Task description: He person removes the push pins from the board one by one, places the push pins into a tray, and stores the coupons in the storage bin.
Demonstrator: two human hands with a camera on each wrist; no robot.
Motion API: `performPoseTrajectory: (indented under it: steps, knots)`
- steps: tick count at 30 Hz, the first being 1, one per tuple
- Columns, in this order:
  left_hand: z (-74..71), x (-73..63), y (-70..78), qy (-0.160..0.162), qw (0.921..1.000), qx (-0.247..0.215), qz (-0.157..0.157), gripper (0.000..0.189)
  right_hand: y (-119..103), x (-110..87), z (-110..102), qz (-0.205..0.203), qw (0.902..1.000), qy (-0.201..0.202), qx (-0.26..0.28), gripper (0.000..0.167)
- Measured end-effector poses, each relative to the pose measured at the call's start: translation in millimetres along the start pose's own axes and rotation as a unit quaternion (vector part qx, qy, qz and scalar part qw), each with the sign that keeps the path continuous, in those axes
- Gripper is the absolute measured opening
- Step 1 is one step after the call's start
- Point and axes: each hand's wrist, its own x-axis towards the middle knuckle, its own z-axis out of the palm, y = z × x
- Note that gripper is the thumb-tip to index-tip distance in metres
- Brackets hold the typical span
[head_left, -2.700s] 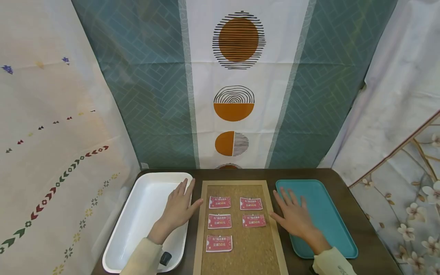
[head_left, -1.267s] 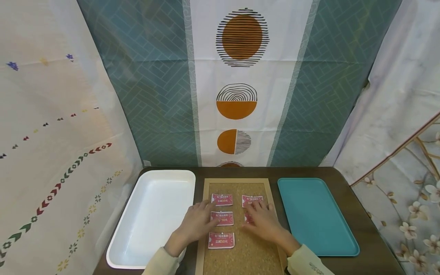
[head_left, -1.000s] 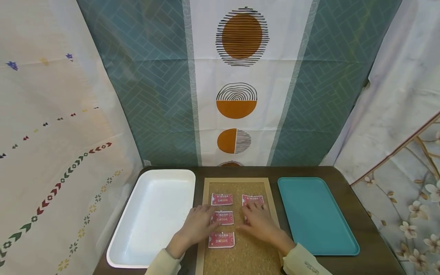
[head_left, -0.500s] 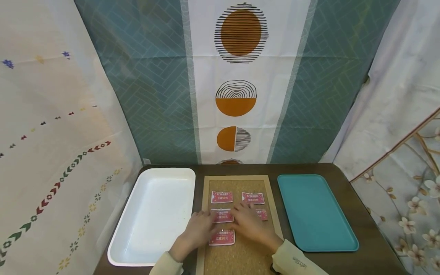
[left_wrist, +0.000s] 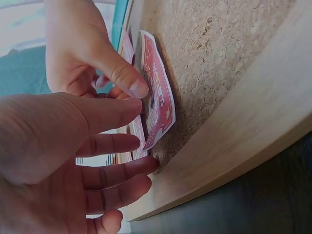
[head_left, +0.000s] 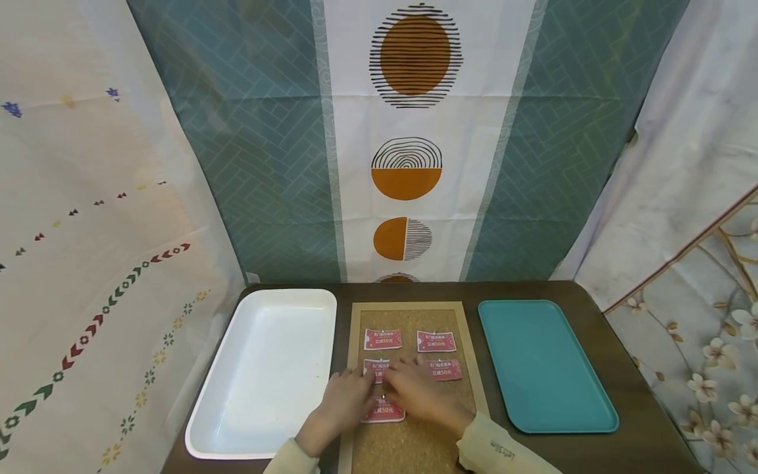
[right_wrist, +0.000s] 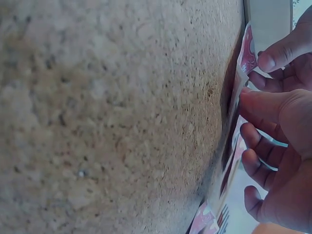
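Both hands are over the left column of red-and-white paper coupons on a cork board. My left hand is at the left side of the lowest coupon. In the left wrist view, its thumb and loosely bent fingers stand apart beside a coupon that curls up from the cork. My right hand reaches across from the right, covering part of the middle-left coupon. Its thumb and index finger come close together at a coupon's edge; I cannot tell whether they pinch anything.
Two more coupons, one upper and one lower, are pinned on the board's right. Another coupon is at the top left. A white tray stands left of the board, a teal tray right. Cloth hangs behind the table.
Both hands moved from above the trays onto the board. The right hand then slid left from the right-hand coupons to the left column, while the left hand shifted slightly right and nearer.
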Motion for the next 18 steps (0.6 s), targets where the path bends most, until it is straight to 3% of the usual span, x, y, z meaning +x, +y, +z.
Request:
performPoseTrajectory:
  steps: [13,18]
  knots:
    - [-0.5,-1.9,3.1,0.009,0.9996,-0.028,0.004,0.027,-3.1,1.6,7.6,-0.015,0.9998,0.015,-0.008,0.011]
    - [3.2,-4.4,3.6,0.035,0.9988,-0.033,-0.002,0.018,-6.6,2.6,7.0,-0.011,0.9999,0.003,-0.010,0.010]
